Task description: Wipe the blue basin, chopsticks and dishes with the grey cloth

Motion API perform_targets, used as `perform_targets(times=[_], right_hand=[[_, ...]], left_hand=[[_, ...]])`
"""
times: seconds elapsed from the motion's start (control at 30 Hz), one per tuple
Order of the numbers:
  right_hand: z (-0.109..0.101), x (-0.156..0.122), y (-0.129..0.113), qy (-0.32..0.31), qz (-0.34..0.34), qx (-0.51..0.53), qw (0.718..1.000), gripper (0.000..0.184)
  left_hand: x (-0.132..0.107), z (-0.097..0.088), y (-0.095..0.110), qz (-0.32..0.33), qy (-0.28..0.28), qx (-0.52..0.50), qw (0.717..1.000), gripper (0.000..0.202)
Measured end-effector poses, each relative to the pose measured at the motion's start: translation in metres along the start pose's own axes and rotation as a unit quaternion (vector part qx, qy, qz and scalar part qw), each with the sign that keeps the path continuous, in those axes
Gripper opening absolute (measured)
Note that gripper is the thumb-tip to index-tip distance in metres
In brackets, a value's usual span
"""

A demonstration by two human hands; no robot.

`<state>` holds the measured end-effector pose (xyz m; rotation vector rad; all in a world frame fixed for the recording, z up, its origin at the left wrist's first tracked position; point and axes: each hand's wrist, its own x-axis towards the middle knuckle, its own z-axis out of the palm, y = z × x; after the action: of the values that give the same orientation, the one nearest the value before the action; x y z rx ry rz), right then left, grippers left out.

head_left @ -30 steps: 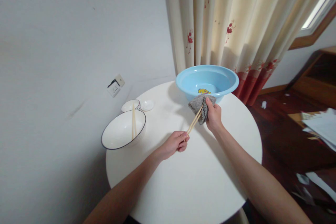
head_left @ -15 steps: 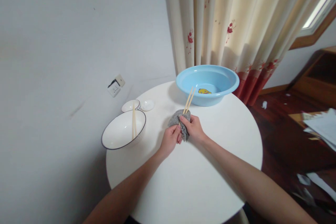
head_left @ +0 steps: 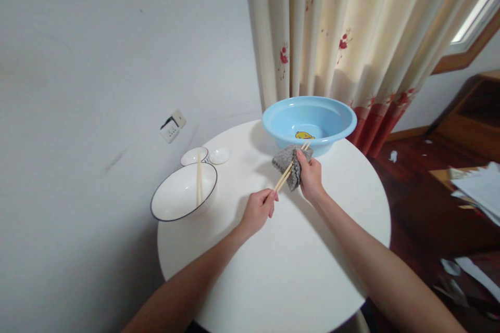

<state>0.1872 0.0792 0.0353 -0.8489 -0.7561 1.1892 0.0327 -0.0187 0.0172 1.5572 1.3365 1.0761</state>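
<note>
My left hand point(head_left: 259, 210) is closed around the near ends of a pair of wooden chopsticks point(head_left: 283, 179). A grey cloth point(head_left: 286, 158) wraps the chopsticks toward their far ends, and my right hand point(head_left: 311, 174) grips it there, thumb on top. The chopstick tips poke out past the cloth, just in front of the light blue basin point(head_left: 269, 124). Both hands are held over the white round table point(head_left: 273, 270).
To the left stands a large white bowl point(head_left: 175, 192) with dark rim, another pair of chopsticks point(head_left: 199, 182) resting in it. Behind it are a smaller bowl point(head_left: 191, 156) and a small white dish point(head_left: 220, 155). A wall socket point(head_left: 170, 131) and curtain point(head_left: 324, 26) border the table.
My right hand has slid with the cloth along the chopsticks, away from my left hand, toward the basin. More of the sticks shows between the hands, and their tilt has shifted rightward.
</note>
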Motion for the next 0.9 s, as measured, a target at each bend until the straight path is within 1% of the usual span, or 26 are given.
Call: perform_targets(times=[0.1,0.17,0.23,0.27,0.33,0.4,0.5,0.63,0.77,0.9], right_hand=[[0.007,-0.017,0.006,-0.066,0.019,-0.033,0.997,0.049],[0.015,-0.034,0.01,-0.125,0.034,-0.068,0.989,0.049],[0.021,-0.049,0.013,-0.18,0.063,-0.08,0.978,0.049],[0.023,-0.055,0.014,-0.197,0.078,-0.078,0.974,0.049],[0.025,-0.06,0.016,-0.203,0.086,-0.077,0.972,0.047],[0.023,-0.057,0.015,-0.189,0.063,-0.088,0.976,0.046],[0.018,-0.044,0.013,-0.156,0.024,-0.108,0.981,0.045],[0.009,-0.021,0.003,-0.087,0.0,-0.102,0.991,0.044],[-0.001,-0.001,-0.009,-0.033,-0.017,-0.035,0.999,0.041],[-0.008,0.012,-0.017,0.024,-0.032,0.041,0.998,0.041]], left_hand=[[0.001,-0.001,0.003,0.007,0.027,0.011,1.0,0.036],[0.002,-0.003,0.005,0.017,0.05,0.033,0.998,0.038],[0.002,-0.004,0.005,0.025,0.069,0.061,0.995,0.041],[0.002,-0.005,0.005,0.028,0.075,0.074,0.994,0.042],[0.002,-0.005,0.006,0.032,0.082,0.09,0.992,0.041],[0.002,-0.005,0.007,0.038,0.081,0.094,0.992,0.04],[0.002,-0.005,0.01,0.041,0.07,0.091,0.993,0.039],[0.0,-0.003,0.01,0.031,0.046,0.092,0.994,0.035],[-0.002,-0.001,0.007,0.023,0.021,0.076,0.997,0.033],[-0.003,-0.001,0.006,0.015,0.004,0.066,0.998,0.033]])
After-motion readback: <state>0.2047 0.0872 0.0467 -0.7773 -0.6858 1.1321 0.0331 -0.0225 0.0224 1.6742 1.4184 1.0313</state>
